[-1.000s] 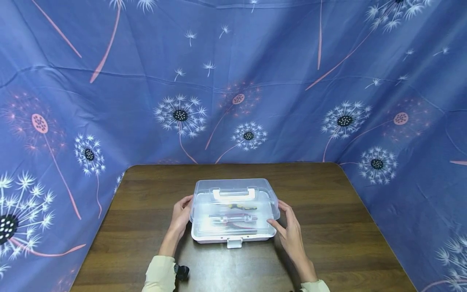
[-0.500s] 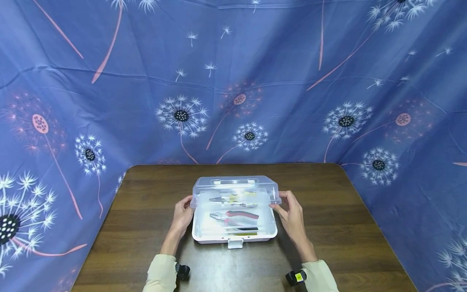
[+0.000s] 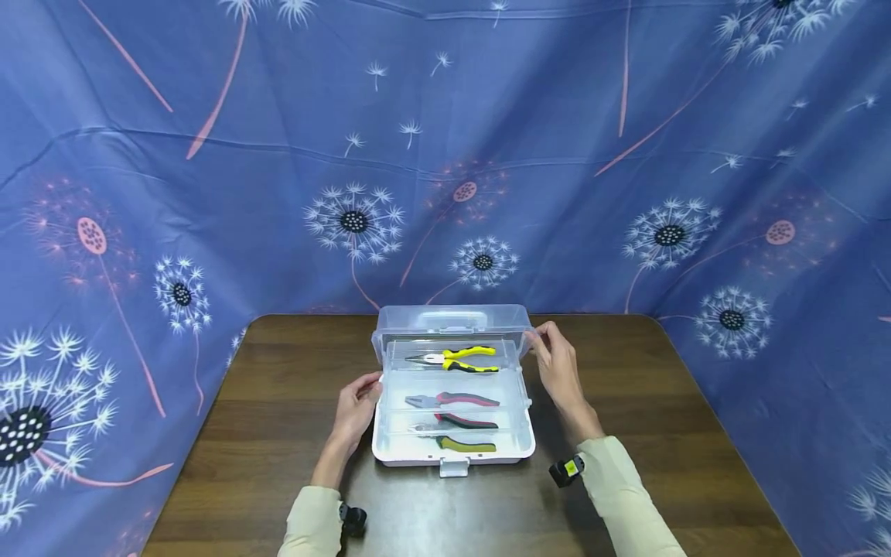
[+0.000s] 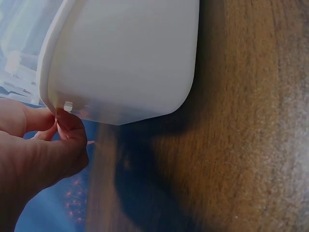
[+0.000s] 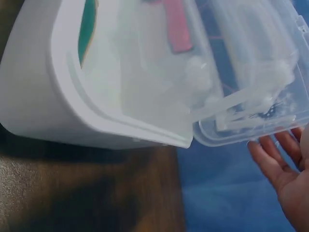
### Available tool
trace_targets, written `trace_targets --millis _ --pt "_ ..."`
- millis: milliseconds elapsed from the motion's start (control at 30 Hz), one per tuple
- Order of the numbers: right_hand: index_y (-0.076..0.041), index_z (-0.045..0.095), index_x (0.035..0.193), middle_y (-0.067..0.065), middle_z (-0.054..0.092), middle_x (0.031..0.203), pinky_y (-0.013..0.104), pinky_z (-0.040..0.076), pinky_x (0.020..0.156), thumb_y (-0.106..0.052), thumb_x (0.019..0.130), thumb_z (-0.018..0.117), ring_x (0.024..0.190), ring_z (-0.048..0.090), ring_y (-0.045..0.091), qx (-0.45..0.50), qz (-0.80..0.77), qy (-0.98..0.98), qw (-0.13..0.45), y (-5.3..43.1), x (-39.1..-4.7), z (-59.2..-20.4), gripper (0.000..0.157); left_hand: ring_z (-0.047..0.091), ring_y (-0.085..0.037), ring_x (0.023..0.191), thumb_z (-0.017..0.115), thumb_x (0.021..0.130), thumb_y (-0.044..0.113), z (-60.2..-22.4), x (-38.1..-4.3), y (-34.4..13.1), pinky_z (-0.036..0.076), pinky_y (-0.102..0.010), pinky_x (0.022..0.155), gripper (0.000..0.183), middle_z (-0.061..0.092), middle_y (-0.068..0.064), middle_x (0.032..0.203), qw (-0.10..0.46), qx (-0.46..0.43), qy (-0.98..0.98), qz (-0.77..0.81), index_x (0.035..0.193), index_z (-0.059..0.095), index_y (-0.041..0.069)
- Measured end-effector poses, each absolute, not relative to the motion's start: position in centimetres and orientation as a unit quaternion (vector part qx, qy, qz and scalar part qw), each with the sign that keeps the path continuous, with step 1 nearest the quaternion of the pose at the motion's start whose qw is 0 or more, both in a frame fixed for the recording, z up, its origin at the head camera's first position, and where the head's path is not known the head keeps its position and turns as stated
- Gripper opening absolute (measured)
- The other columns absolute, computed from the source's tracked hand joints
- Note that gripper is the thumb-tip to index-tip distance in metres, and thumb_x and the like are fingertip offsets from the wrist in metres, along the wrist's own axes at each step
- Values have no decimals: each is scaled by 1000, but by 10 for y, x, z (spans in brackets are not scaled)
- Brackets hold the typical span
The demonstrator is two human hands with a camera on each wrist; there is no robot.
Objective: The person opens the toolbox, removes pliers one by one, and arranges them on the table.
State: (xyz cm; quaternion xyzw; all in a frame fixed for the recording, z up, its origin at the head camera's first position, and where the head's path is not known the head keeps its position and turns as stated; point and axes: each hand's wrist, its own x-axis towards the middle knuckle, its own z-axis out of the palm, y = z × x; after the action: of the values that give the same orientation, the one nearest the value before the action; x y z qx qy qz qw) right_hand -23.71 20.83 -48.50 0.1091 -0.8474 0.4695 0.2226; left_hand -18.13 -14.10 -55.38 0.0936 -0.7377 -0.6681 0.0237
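Three hand tools lie in a white toolbox [image 3: 490,460] on the wooden table [image 3: 278,422]; its clear lid [image 3: 407,323], with a carrying handle [image 3: 455,318], stands raised at the back; a latch [image 3: 454,467] juts from the front wall. Needle-nose pliers [image 3: 449,357] with yellow-and-black handles lie in a clear tray [image 3: 507,357] at the rear; combination pliers [image 3: 448,398] with red-and-black handles lie in front of them; nearest the front wall is an olive-handled tool [image 3: 465,445], its head too blurred to name; all three point their heads left. The left hand [image 3: 353,410] pinches the toolbox's left rim between thumb and finger; the right hand [image 3: 559,370] holds the lid's right edge, fingertips against the plastic.
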Motion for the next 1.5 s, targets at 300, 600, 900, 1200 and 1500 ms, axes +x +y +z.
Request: trace_targets --millis 300,600,900,1200,1500 --pt "-5 54 105 5 58 89 27 51 66 -17 96 56 78 59 21 164 462 -838 239 211 -255 -486 15 56 -22 102 56 94 9 -551 -181 -140 45 -28 86 27 61 -13 112 27 96 -734 -672 120 63 4" --pt "-1 53 120 15 62 99 29 49 74 -3 89 64 86 60 24 174 486 -831 206 213 -276 -496 33 56 -22 99 56 93 6 -554 -181 -139 45 -26 83 26 61 -12 108 35 103 -733 -671 118 64 3" --pt "-1 50 131 20 62 102 31 47 79 -3 92 60 91 58 30 162 492 -845 129 216 -301 -505 41 54 -22 100 56 94 8 -556 -179 -138 43 -24 83 26 61 -15 110 52 105 -734 -669 119 63 1" --pt "5 45 134 19 60 105 35 44 81 -2 95 50 93 54 26 134 470 -872 35 211 -323 -513 40 53 -21 100 56 94 7 -556 -178 -137 43 -26 85 25 61 -14 109 54 102 -729 -674 117 64 2" --pt "9 42 137 28 53 126 47 41 95 -6 97 47 113 50 37 95 482 -868 -68 210 -338 -528 42 54 -25 102 54 95 8 -556 -179 -136 43 -22 83 27 61 -19 112 70 85 -724 -681 120 62 -2"
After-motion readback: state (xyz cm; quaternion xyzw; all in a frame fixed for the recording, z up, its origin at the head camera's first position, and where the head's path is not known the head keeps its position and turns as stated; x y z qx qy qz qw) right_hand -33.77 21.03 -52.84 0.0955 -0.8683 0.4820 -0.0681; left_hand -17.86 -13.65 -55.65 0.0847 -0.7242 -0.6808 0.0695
